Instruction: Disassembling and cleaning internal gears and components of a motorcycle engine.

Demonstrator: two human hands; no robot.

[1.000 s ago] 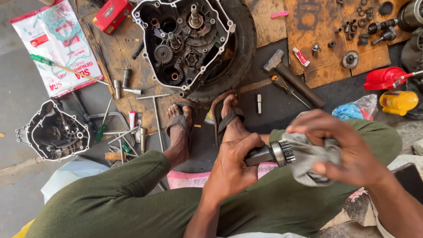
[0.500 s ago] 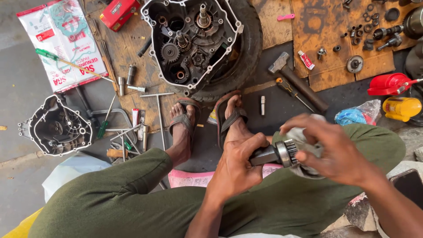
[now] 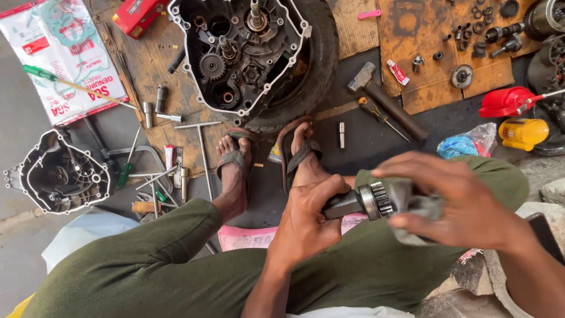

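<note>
One view only, from a camera on the person's head, facing almost straight down over the lap. The hands (image 3: 376,212) sit close under the lens, low in the frame; the knees spread to either side. Beyond them the feet and the floor lie farther off, with the engine case (image 3: 241,53) along the top edge.

Floor (image 3: 23,118) (oily, perhaps) bears cardboard (image 3: 429,35), hammer (image 3: 382,97).
</note>
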